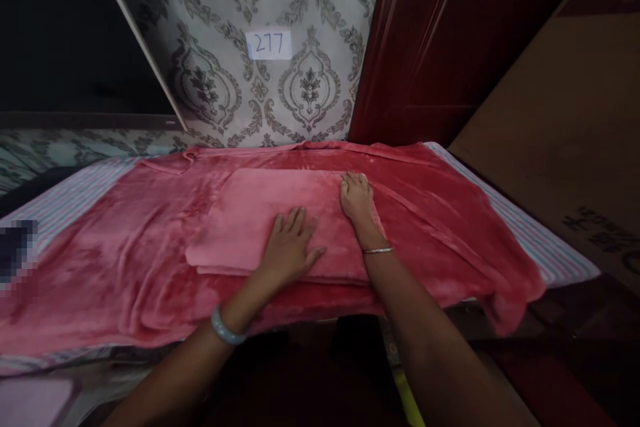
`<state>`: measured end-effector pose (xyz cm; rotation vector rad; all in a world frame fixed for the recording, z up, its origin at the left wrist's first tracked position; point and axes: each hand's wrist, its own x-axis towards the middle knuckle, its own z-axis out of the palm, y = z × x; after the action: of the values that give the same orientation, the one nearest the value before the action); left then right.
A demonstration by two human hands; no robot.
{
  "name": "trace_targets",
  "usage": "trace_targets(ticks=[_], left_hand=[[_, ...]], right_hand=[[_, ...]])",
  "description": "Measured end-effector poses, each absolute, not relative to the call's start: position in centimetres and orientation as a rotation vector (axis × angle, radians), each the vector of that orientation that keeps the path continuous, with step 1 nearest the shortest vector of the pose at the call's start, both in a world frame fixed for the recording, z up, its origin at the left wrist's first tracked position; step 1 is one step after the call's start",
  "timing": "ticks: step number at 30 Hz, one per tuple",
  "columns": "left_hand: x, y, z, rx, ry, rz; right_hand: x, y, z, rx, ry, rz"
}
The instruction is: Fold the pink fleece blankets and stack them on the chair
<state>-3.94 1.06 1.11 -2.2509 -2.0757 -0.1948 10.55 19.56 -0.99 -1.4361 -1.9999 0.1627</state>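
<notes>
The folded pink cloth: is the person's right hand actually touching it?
Touching. The head view shows the right hand resting on the folded pink cloth at its far right corner, with no gap visible.

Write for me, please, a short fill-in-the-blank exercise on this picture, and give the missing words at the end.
1. The paper on the wall shows the number ____.
2. The right hand rests at the far ____ corner of the folded cloth.
3. The thick bracelet is on the ____ arm.
4. The sheet under the red blanket has coloured ____.

Missing words: 277; right; left; stripes.
</notes>
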Motion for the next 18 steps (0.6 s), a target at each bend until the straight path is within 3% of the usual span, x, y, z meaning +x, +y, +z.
trace_targets(ticks=[10, 18], left_hand=[[-14.7, -6.1, -0.3, -1.678, -2.373, -0.306], [-16.5, -8.0, -0.6, -1.849, -2.205, -0.388]], right_hand=[[10.6, 19.6, -0.9, -1.415, -1.986, 0.205], [12.7, 18.6, 1.4, -1.364, -1.994, 0.323]])
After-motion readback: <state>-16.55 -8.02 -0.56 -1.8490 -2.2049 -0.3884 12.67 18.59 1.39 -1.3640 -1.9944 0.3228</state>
